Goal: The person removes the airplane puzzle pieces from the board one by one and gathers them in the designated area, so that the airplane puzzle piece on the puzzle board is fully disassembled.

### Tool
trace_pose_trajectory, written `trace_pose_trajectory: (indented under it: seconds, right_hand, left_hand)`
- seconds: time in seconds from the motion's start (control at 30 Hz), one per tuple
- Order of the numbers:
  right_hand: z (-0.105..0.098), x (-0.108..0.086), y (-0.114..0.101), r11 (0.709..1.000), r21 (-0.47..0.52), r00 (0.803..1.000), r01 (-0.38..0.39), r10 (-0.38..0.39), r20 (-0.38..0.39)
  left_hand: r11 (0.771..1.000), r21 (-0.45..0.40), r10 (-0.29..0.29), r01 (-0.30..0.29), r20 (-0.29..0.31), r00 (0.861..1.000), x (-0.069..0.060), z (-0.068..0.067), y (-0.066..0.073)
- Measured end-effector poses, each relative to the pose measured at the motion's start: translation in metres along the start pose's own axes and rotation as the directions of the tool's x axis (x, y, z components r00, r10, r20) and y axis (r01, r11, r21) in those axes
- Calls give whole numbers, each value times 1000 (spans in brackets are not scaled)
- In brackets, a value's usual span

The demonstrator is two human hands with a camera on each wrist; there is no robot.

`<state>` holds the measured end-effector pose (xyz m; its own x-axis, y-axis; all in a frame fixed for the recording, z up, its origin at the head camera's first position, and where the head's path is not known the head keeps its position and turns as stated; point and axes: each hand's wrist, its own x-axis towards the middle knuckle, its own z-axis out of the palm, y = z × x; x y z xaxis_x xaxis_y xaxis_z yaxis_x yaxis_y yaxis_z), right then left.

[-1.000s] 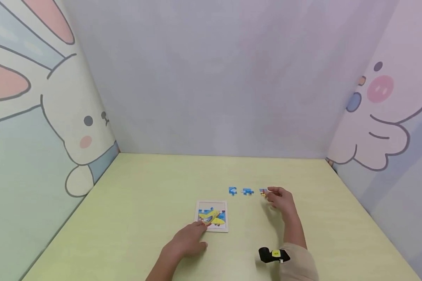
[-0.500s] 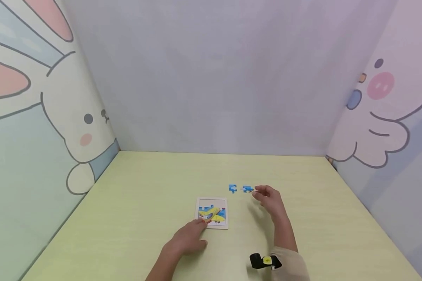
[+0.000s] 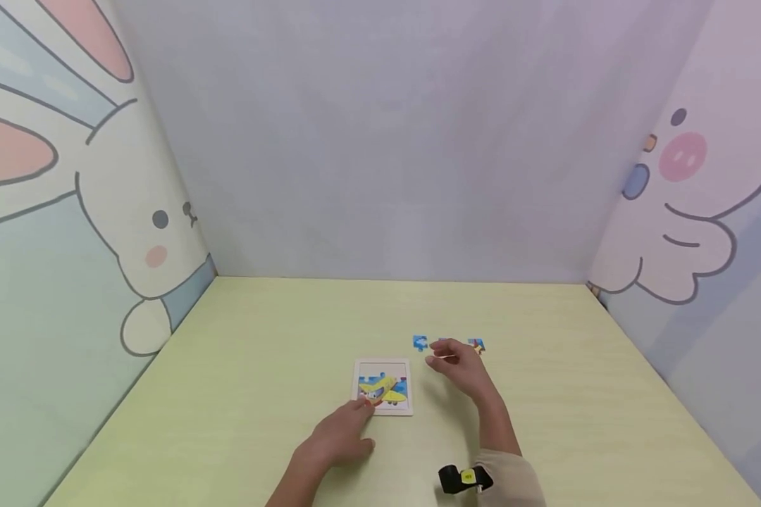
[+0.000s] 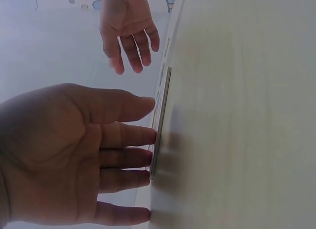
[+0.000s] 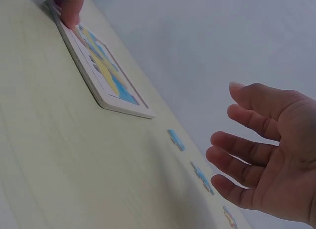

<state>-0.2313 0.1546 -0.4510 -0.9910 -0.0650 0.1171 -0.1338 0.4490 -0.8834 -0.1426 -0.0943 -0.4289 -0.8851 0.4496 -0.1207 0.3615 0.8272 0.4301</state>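
A square puzzle tray [image 3: 393,367] lies flat on the table, its lower part filled with a yellow airplane picture on blue. The fingertips of my left hand [image 3: 342,436] rest on its near left edge, fingers nearly straight. My right hand [image 3: 461,370] hovers right of the tray with loosely bent fingers and nothing between them. In the right wrist view, three loose jigsaw pieces show past that hand: a blue one [image 5: 175,140], another blue one [image 5: 202,178] and a yellowish one [image 5: 229,216]. In the head view, my right hand partly covers the middle piece.
The pale yellow-green table [image 3: 260,338] meets a grey back wall [image 3: 380,141]. Side walls carry a cartoon rabbit [image 3: 133,211] and a pink-cheeked cartoon animal [image 3: 685,197]. A black wrist camera [image 3: 464,479] sits by my right sleeve.
My right hand has moved left, from the rightmost piece past the middle one, leaving the rightmost piece in plain view. My left hand stays on the tray's edge.
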Motion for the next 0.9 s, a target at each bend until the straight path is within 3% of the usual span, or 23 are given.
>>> trace_pose_trajectory:
  seconds: [0.17,0.4,0.9]
  right_hand:
    - [11,2,-1,999,-22,998,32,-30,58]
    - [25,7,-2,998,-56,993,11,-4,118]
    - [50,8,-17,994,-80,971,81,-61,230]
  left_hand:
    - [1000,-7,-9,9,6,1000,0,1,-1]
    - [1000,-13,-13,13,2,1000,-1,2,-2]
    - [1000,-2,-4,4,-15,1000,3,5,-2]
